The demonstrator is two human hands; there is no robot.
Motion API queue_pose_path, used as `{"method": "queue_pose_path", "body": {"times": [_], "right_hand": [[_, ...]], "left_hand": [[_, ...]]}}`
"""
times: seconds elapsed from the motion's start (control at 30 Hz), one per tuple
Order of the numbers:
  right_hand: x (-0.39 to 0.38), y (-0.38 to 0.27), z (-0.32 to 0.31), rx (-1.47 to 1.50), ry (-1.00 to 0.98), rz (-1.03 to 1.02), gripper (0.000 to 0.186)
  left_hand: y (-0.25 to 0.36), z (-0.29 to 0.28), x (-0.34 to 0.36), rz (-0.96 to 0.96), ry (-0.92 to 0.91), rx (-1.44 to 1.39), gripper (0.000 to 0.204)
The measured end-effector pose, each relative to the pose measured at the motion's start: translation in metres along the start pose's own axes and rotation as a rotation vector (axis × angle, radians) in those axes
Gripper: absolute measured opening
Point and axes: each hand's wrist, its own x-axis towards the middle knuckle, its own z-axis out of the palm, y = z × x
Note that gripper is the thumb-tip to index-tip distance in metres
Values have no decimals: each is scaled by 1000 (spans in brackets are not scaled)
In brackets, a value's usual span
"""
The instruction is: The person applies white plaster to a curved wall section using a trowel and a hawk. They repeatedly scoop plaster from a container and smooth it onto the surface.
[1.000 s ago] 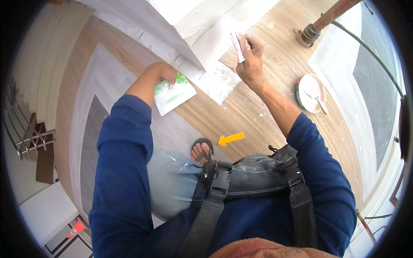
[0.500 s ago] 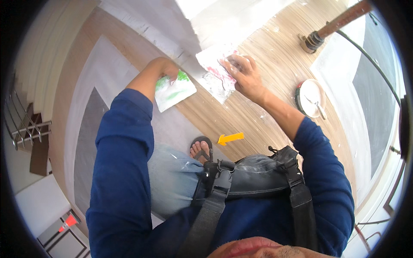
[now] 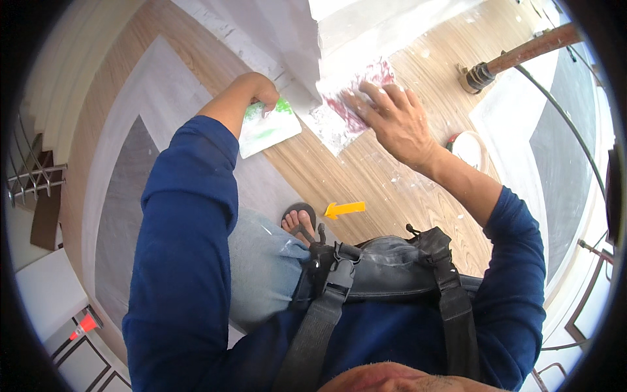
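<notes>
My left hand [image 3: 258,91] is closed at the upper edge of a flat, thin white plate with green patches [image 3: 271,136]. Its fingers curl over the green part, and some of them are hidden. Beside it, at the foot of a white wall corner [image 3: 307,46], is a flat piece, red and smeared with white [image 3: 334,127]. My right hand [image 3: 401,124] reaches over that piece from the right, its fingers spread and slightly blurred. Whether the fingertips touch it, I cannot tell.
A round tub of white paste [image 3: 467,149] stands right of my right forearm. Farther right are a rusty pole [image 3: 529,49] and a dark cable [image 3: 558,101]. A yellow arrow marker [image 3: 345,210] lies on the wood-patterned floor [image 3: 385,189] by my sandalled foot [image 3: 299,221].
My right hand has shifted right, and its fingers have spread from a tighter curl over the red-and-white piece. The left hand keeps hold of the plate. The view has shifted slightly.
</notes>
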Motion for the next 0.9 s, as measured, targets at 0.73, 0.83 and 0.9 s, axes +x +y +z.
{"method": "queue_pose_path", "body": {"times": [0.73,0.83,0.9], "right_hand": [[90,-55,-70,218,-149,203,36],[95,-46,-76,155,-146,258,35],[95,-40,-100,195,-87,286,39]], "left_hand": [[7,0,-19,114,121,179,58],[8,1,-22,107,144,226,47],[-2,1,-20,105,125,208,42]]}}
